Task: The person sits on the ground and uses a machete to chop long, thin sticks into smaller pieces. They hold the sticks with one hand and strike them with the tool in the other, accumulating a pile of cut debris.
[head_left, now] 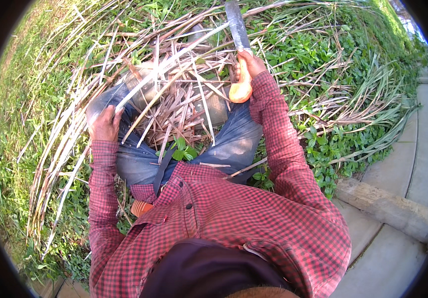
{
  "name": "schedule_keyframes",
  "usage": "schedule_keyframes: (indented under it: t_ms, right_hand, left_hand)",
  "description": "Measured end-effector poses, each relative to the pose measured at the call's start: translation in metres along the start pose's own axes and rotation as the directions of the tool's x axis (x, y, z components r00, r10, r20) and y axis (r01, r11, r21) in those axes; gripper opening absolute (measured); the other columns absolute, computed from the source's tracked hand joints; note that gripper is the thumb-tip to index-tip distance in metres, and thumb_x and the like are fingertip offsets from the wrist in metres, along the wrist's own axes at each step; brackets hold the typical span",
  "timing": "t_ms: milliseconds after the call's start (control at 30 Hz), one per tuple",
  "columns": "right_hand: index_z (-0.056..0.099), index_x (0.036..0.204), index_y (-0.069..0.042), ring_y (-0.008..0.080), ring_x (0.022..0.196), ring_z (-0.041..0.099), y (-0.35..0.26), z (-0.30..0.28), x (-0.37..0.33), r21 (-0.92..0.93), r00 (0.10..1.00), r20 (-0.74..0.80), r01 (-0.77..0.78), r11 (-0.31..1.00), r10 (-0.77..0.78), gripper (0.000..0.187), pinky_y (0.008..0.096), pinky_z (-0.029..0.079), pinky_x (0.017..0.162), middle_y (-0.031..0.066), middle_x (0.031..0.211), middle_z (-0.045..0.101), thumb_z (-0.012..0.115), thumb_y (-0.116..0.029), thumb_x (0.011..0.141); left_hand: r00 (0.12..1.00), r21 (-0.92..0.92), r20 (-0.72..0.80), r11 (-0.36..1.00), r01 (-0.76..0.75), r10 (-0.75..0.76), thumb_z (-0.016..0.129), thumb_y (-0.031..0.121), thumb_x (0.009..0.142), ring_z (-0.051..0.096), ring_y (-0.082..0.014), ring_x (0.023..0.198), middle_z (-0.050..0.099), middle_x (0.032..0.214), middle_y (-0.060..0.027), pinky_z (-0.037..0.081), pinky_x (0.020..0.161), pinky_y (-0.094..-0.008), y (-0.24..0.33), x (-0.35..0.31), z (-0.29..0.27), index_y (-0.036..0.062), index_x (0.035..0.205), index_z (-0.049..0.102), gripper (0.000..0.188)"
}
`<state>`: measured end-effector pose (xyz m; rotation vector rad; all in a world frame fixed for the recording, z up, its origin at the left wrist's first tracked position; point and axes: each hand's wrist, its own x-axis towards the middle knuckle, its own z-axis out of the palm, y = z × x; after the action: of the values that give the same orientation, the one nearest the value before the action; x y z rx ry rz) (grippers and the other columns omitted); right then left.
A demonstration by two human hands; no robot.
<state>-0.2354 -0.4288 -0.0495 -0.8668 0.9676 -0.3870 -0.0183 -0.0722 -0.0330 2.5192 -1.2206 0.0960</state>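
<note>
While left grip [105,123] pinches a diagonal stalk [149,78], right grip [254,64] clasps a forward-pointing machete [239,35].

Bright sunlit grass [7,134] on L, leafy weeds [313,44] upper R, w/ grey slabs [393,260] lower R.

Outdoors: grass [12,114] beside concrete slabs [390,260]

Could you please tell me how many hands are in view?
2. The left hand, at left, holds a pale stalk; the right hand, right of centre, grips a knife by its orange handle.
</note>
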Motion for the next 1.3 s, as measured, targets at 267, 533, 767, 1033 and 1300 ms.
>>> schedule_keyframes:
  t_ms: [267,533,767,1033,1300]
  right_hand:
    - [0.049,0.092,-0.006,0.0121,0.042,0.05,0.07,0.031,-0.075,-0.18,0.932,0.343,-0.06,0.982,0.12,0.029,0.0262,0.043,0.038,0.0022,0.058,0.05,0.063,-0.029,0.081]
    - [0.049,0.088,-0.004,0.0196,0.043,0.05,-0.018,-0.024,0.002,-0.136,0.999,-0.016,0.031,0.99,-0.034,0.03,0.0332,0.043,0.037,0.008,0.057,0.05,0.065,-0.027,0.079]
    - [0.048,0.088,-0.006,0.0151,0.041,0.048,0.035,0.011,-0.041,-0.237,0.954,0.295,0.023,0.971,0.049,0.026,0.0305,0.043,0.036,0.0037,0.056,0.049,0.062,-0.026,0.081]
    - [0.049,0.091,-0.009,0.013,0.04,0.048,0.026,0.007,-0.04,-0.218,0.963,0.254,-0.038,0.975,0.094,0.029,0.0258,0.042,0.037,0.0037,0.058,0.051,0.061,-0.033,0.081]
    - [0.05,0.099,-0.003,0.0123,0.042,0.05,0.082,0.049,-0.086,-0.236,0.907,0.403,-0.025,0.971,0.121,0.032,0.0272,0.044,0.038,0.0041,0.059,0.051,0.062,-0.026,0.081]
  left_hand:
    - [0.998,0.003,-0.042,0.999,-0.051,0.051,0.06,0.017,0.081,0.057,-0.0308,0.072,0.057,0.078,-0.012,0.045,0.062,-0.0386,0.002,0.005,0.011,0.0049,0.086,0.055,0.014]
    - [0.977,0.009,-0.12,0.984,-0.177,0.177,0.058,0.015,0.082,0.054,-0.03,0.075,0.055,0.078,-0.0114,0.044,0.067,-0.0379,0.009,-0.007,0.0,0.0025,0.091,0.056,0.015]
    - [0.988,-0.028,-0.118,0.994,-0.105,0.101,0.06,0.014,0.081,0.055,-0.0316,0.071,0.055,0.079,-0.0127,0.045,0.062,-0.0387,0.012,0.003,0.003,0.0027,0.091,0.057,0.016]
    - [0.991,-0.072,-0.104,0.993,-0.091,0.083,0.06,0.018,0.081,0.056,-0.0313,0.074,0.056,0.08,-0.0118,0.045,0.064,-0.0383,0.008,-0.007,0.004,0.0043,0.09,0.057,0.017]
    - [0.997,-0.073,-0.068,0.997,-0.031,0.026,0.061,0.021,0.08,0.057,-0.0299,0.076,0.058,0.081,-0.0089,0.046,0.064,-0.0377,0.028,0.009,0.012,0.0078,0.09,0.058,0.017]
